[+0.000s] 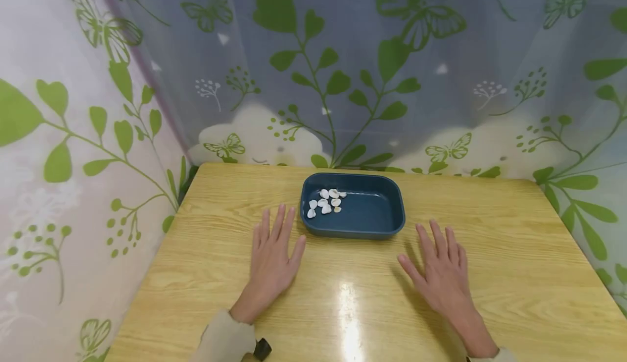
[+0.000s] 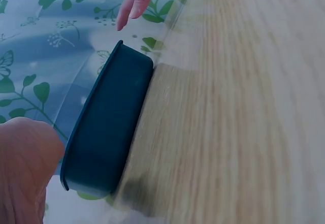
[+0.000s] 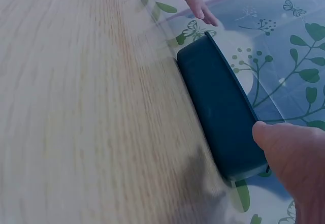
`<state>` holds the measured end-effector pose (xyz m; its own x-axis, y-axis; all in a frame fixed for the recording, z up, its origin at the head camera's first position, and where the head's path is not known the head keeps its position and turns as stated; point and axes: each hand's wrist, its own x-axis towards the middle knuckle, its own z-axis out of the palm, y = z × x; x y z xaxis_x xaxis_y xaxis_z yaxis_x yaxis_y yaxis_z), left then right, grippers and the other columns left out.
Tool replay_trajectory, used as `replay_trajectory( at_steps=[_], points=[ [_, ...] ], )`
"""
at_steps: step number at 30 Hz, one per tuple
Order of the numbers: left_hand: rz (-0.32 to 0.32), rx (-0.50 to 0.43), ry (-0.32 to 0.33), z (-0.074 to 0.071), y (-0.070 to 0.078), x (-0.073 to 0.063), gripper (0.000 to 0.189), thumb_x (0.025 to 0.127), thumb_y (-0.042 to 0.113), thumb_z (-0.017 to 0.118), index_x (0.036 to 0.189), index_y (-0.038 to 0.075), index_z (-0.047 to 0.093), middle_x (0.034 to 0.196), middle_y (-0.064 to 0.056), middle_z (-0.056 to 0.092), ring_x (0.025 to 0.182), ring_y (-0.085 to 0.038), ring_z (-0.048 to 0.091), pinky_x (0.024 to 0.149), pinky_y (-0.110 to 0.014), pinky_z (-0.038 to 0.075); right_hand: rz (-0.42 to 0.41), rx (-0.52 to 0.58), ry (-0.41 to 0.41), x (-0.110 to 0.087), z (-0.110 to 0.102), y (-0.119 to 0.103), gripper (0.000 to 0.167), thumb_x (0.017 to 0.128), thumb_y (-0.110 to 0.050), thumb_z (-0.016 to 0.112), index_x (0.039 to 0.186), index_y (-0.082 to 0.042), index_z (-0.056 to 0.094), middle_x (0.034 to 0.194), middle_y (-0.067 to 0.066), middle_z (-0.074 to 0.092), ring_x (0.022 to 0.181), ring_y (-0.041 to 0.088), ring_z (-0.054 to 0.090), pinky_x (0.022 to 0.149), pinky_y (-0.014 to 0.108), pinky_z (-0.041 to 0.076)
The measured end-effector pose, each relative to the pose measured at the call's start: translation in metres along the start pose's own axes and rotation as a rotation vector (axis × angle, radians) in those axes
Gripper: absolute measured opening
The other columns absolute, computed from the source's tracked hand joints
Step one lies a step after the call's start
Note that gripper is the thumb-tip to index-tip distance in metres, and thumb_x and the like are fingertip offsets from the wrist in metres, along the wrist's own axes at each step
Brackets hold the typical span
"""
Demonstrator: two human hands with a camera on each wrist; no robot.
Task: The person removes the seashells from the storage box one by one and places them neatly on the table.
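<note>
A dark blue rectangular tray (image 1: 367,235) with raised walls lies on the table. Several small white seashells (image 1: 323,202) are gathered in its left half. My left hand (image 1: 274,261) is spread beside the tray's front left corner, its fingers straight and holding nothing. To the right, my right hand (image 1: 443,275) hovers near the front right corner, fingers extended and thumb apart, with nothing in it. Both wrist views show the tray's outer wall (image 2: 109,122) from the side, with a thumb (image 3: 289,150) close to it in the right wrist view. The shells are hidden there.
The wooden table (image 1: 514,253) reaches back to a curtain (image 1: 343,79) printed with green leaves and butterflies. Another patterned cloth (image 1: 63,198) hangs along the left side. A black band (image 1: 262,349) shows at the left wrist.
</note>
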<state>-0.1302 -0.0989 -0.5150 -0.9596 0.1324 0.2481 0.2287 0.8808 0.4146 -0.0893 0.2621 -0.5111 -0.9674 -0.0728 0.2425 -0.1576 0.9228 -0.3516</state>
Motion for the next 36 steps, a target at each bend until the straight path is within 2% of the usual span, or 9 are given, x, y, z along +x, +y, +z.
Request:
replay_trajectory(
  at_steps=[7,12,16,20,22,24,27,31,36],
  points=[
    [0.017,-0.057,0.006,0.006,0.0,0.015,0.068,0.111,0.056,0.03,0.169,0.024,0.013,0.176,-0.001,0.009,0.161,-0.027,-0.009,0.129,-0.061,0.009,-0.086,0.087,0.096,0.015,0.004,-0.012,0.081,0.101,-0.045,0.067,0.164,-0.013,0.028,0.166,0.024,0.024,0.151,0.051,0.019,0.113,0.073,0.021],
    [0.029,-0.121,0.005,0.013,0.001,0.026,0.071,0.111,0.058,0.028,0.169,0.023,0.007,0.175,0.0,0.006,0.161,-0.026,-0.01,0.129,-0.061,0.01,-0.162,0.135,0.178,0.031,0.005,-0.022,0.071,0.102,-0.035,0.069,0.159,-0.006,0.037,0.152,0.026,0.038,0.139,0.049,0.032,0.106,0.071,0.026],
    [0.053,-0.213,0.029,0.02,0.0,0.033,0.073,0.112,0.054,0.033,0.169,0.014,0.012,0.175,-0.004,0.009,0.162,-0.029,-0.003,0.129,-0.061,0.013,-0.275,0.131,0.251,0.049,0.006,-0.031,0.055,0.1,-0.022,0.071,0.146,0.001,0.053,0.126,0.024,0.053,0.114,0.045,0.045,0.093,0.061,0.036],
    [0.035,-0.342,0.033,0.027,-0.005,0.037,0.072,0.112,0.053,0.036,0.169,0.018,0.01,0.175,0.001,0.006,0.162,-0.03,0.004,0.129,-0.058,0.016,-0.399,0.124,0.279,0.072,0.008,-0.044,0.035,0.095,-0.011,0.074,0.126,0.005,0.068,0.092,0.014,0.055,0.083,0.032,0.044,0.076,0.045,0.038],
    [0.02,-0.405,0.025,0.03,-0.008,0.037,0.072,0.111,0.052,0.038,0.169,0.023,0.006,0.175,0.005,0.004,0.162,-0.03,0.007,0.13,-0.056,0.016,-0.423,0.116,0.236,0.084,0.01,-0.052,0.029,0.095,-0.009,0.075,0.119,0.005,0.071,0.083,0.009,0.052,0.076,0.026,0.041,0.071,0.04,0.037],
    [0.017,-0.468,0.019,0.033,-0.011,0.038,0.072,0.111,0.051,0.04,0.169,0.026,0.005,0.175,0.007,0.003,0.162,-0.03,0.009,0.13,-0.053,0.015,-0.429,0.103,0.146,0.096,0.012,-0.061,0.026,0.095,-0.011,0.075,0.117,0.003,0.073,0.077,0.004,0.05,0.072,0.021,0.041,0.069,0.036,0.039],
    [0.044,-0.534,0.03,0.037,-0.014,0.041,0.073,0.111,0.047,0.045,0.17,0.023,0.009,0.175,0.006,0.006,0.161,-0.029,0.012,0.13,-0.051,0.016,-0.413,0.096,-0.04,0.112,0.016,-0.073,0.026,0.097,-0.014,0.074,0.12,-0.001,0.074,0.07,-0.002,0.049,0.068,0.015,0.042,0.063,0.032,0.042],
    [0.096,-0.639,0.063,0.042,-0.018,0.047,0.07,0.11,0.036,0.053,0.168,0.014,0.021,0.174,0.004,0.015,0.16,-0.031,0.017,0.13,-0.052,0.018,-0.392,0.106,-0.266,0.134,0.023,-0.083,0.029,0.1,-0.018,0.072,0.127,-0.005,0.073,0.061,-0.009,0.047,0.057,0.009,0.043,0.052,0.026,0.037],
    [0.126,-0.778,0.06,0.048,-0.02,0.051,0.066,0.107,0.023,0.061,0.165,0.011,0.031,0.173,0.001,0.022,0.16,-0.032,0.02,0.13,-0.05,0.019,-0.392,0.112,-0.378,0.153,0.033,-0.089,0.03,0.101,-0.018,0.071,0.13,-0.01,0.073,0.058,-0.007,0.05,0.049,0.009,0.043,0.047,0.024,0.031]
  ],
)
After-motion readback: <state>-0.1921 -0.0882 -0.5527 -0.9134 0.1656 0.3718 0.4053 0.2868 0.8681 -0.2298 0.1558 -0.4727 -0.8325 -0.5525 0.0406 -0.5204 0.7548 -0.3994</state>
